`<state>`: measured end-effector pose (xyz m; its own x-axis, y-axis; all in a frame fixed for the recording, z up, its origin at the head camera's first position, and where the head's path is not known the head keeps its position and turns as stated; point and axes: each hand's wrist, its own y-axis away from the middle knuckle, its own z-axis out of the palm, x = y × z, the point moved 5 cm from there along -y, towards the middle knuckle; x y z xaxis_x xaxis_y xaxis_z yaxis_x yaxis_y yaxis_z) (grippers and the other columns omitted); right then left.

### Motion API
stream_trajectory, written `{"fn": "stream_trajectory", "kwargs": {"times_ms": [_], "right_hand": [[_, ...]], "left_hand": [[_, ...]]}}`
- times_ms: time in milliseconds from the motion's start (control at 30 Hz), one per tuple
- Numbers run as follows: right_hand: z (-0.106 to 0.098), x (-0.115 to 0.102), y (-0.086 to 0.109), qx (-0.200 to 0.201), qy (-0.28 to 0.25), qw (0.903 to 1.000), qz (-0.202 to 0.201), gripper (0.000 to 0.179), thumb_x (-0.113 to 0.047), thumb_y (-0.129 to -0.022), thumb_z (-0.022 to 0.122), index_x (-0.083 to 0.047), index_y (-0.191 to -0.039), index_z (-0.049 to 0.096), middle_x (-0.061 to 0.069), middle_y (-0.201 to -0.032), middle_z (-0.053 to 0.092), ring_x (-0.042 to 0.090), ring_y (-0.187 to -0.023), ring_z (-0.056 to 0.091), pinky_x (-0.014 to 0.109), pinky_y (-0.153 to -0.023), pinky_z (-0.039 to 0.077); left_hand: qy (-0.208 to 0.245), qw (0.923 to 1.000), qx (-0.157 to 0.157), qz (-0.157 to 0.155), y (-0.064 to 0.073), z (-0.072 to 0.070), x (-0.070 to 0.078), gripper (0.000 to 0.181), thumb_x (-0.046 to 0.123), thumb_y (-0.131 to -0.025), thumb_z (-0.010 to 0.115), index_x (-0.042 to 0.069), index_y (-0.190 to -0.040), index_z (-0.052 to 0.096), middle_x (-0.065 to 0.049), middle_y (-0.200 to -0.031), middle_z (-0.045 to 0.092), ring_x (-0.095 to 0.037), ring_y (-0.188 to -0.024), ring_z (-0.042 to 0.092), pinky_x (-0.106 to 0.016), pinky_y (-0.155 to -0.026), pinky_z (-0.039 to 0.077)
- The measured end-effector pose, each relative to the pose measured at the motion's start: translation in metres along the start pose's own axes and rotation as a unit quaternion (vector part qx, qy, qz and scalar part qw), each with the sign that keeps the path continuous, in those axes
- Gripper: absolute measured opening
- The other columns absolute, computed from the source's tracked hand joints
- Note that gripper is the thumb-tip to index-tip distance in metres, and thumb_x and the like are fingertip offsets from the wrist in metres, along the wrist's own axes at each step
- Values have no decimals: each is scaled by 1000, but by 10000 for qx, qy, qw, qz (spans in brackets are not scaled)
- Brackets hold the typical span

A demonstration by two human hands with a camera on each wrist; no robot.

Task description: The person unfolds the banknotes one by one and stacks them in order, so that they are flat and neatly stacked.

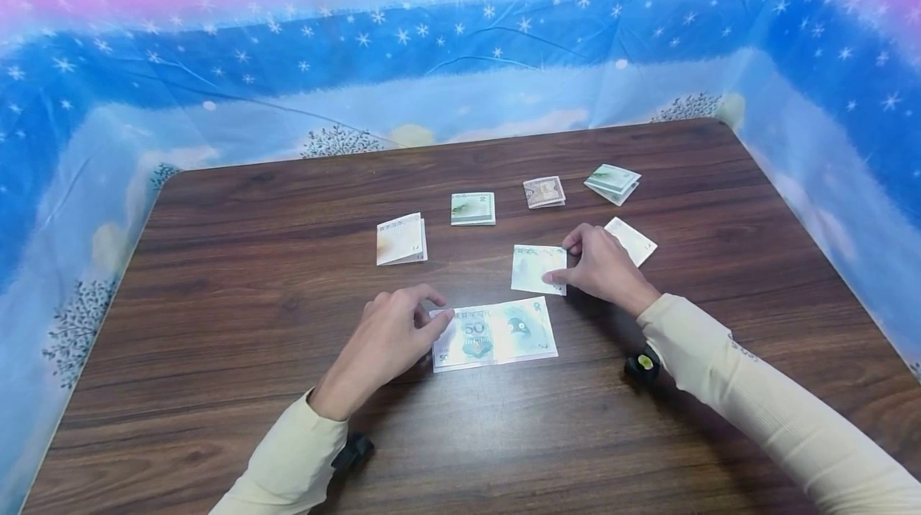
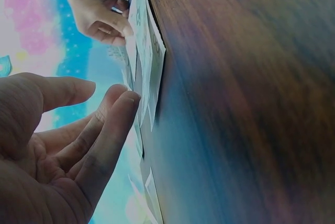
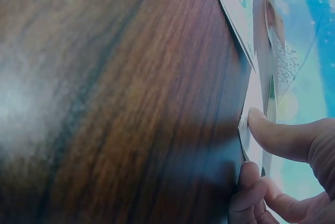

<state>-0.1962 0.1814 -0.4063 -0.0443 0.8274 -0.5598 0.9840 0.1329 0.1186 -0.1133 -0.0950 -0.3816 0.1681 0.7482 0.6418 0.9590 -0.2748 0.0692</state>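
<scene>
Pinching a pale folded note, the right grip is clamping on its right edge, thumb lying across the face and fingers curling at the border. Over on the other side, the left grip is holding nothing, thumb and fingers standing apart at the left end of an unfolded 50 note; whether a fingertip is touching the paper, I'm not able to tell. That 50 note is lying flat, face up, just on the near side of the folded one. The step in hand is looking like opening and laying out notes one by one, and the next move is probably calling for the left grip to be catching the folded note's free side while the right is steadying its edge. Further out, a pale note is lying behind the right grip, and a beige note, a green note, a brown note and a second green note are waiting folded in an arc across the dark wood surface.
</scene>
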Motion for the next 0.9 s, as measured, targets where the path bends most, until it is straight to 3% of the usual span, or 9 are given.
{"fn": "stream_trajectory", "kwargs": {"times_ms": [367,533,700,900], "right_hand": [[0,0,-2,-10,-136,9996,264,48,-22,-81,85,3,-112,59,16,-104,66,30,-93,61,45,-85,47],[0,0,-3,-16,-125,9997,192,51,-22,-81,85,6,-116,62,13,-100,66,28,-88,59,43,-83,46],[0,0,-5,-6,-101,9999,97,45,-22,-80,86,5,-110,67,10,-94,65,26,-84,57,40,-80,44],[-1,0,-4,34,-83,9999,84,43,-22,-80,86,4,-108,66,15,-100,66,29,-92,60,45,-85,46]], "left_hand": [[-38,10000,6,-43,0,0,-1,20,23,-96,71,8,-109,73,8,-64,62,-8,-49,52,-29,-50,44],[-59,10000,40,3,-1,0,0,20,22,-95,71,7,-108,73,7,-65,63,-9,-50,53,-30,-52,44],[-67,10000,39,22,-1,0,0,20,22,-95,71,7,-109,73,7,-65,63,-9,-50,52,-29,-52,44],[-69,10000,28,38,-1,0,0,21,22,-95,71,6,-109,73,7,-64,62,-9,-49,51,-30,-52,44]]}}
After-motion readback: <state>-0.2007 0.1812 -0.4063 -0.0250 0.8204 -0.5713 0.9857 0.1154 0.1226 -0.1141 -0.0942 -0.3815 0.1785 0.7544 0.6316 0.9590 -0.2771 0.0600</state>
